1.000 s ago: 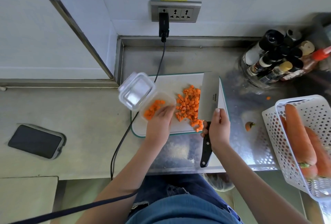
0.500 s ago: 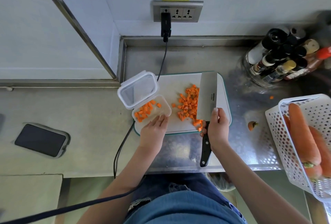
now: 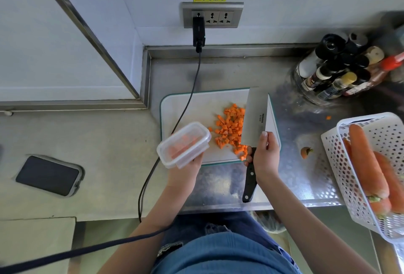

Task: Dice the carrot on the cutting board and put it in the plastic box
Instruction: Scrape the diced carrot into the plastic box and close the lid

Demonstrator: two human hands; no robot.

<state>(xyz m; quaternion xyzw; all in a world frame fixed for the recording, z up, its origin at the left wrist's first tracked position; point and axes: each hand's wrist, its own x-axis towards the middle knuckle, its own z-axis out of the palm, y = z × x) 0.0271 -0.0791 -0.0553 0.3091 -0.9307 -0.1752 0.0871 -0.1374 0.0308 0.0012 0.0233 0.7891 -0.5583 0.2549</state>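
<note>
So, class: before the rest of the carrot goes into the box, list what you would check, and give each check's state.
1. Box held firmly: ok, the left hand grips it from below at the board's left edge.
2. Box open to receive dice: not ok, the lid looks to be down over it.
3. Knife under control: ok, the right hand grips it where blade meets handle, the blade lying against the dice pile.
4. Dice gathered: ok, mostly one pile on the board, a few strays at its near edge.
5. Cable clear of the work: not ok, it crosses the board's left part, behind the box.
6. Room left in the box: cannot tell, the contents are blurred.
</note>
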